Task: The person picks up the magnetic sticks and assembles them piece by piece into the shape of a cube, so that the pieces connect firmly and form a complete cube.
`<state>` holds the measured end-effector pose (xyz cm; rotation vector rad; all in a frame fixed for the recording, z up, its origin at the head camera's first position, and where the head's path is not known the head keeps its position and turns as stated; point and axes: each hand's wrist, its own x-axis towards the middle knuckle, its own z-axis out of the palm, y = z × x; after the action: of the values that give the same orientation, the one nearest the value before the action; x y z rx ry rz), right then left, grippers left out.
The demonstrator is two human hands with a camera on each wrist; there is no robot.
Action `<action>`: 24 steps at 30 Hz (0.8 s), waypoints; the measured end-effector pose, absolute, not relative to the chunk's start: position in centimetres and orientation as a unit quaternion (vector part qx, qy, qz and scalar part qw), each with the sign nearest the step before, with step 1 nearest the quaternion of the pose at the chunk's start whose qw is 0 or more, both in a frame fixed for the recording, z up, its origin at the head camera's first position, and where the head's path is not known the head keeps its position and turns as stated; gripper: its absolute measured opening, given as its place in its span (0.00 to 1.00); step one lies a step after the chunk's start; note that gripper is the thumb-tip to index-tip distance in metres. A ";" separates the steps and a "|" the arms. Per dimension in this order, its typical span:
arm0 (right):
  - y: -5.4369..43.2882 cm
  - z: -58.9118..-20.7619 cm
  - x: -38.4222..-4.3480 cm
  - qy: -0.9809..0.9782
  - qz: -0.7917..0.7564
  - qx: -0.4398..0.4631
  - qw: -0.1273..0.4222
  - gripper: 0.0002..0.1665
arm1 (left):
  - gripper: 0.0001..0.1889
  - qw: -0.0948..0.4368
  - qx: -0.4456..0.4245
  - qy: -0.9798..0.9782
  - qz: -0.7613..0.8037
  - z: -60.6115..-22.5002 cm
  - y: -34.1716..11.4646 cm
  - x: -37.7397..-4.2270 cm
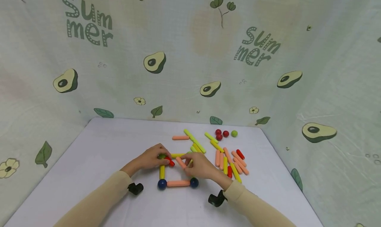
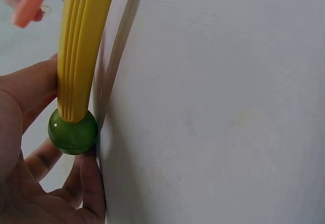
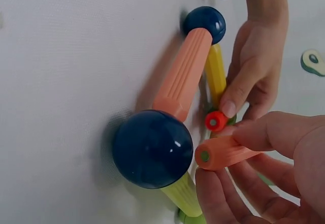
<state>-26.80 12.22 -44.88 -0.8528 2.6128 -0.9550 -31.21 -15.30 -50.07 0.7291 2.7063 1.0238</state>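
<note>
A square of magnetic sticks and balls lies on the table. Its near side is a salmon stick (image 1: 178, 183) between two blue balls (image 1: 162, 184) (image 3: 152, 149); a yellow stick (image 2: 81, 51) joins a green ball (image 2: 72, 131) at the far left corner. My left hand (image 1: 153, 157) is at that corner, fingers around the green ball, thumb against a short red stick (image 1: 170, 162) that points toward the right. Above the square, my right hand (image 1: 198, 166) pinches a loose salmon stick (image 3: 223, 153) between thumb and fingers. That hand partly hides the lime right side (image 3: 184, 196).
To the right lie several loose salmon, yellow and red sticks (image 1: 236, 172). Behind the square are lime sticks (image 1: 190, 135) and one salmon stick (image 1: 180, 138). Red balls (image 1: 226, 133) and a green ball (image 1: 234, 133) sit near the back edge, before a printed cloth backdrop (image 1: 178, 98).
</note>
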 end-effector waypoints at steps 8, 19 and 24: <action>12.6 -45.1 -27.1 0.881 -0.368 -0.278 0.104 0.22 | 0.05 0.082 0.240 0.904 0.345 -50.1 -15.4 -31.2; 14.4 -46.1 -27.2 0.889 -0.363 -0.271 0.064 0.17 | 0.05 0.087 0.237 0.906 0.340 -50.1 -15.3 -31.4; 15.4 -46.3 -27.0 0.904 -0.325 -0.274 0.047 0.16 | 0.05 0.086 0.236 0.907 0.339 -50.1 -15.3 -31.4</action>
<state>-27.04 15.37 -46.34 -0.8348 2.7590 -0.9923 -31.38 -15.30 -50.06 0.7031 2.7020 1.0101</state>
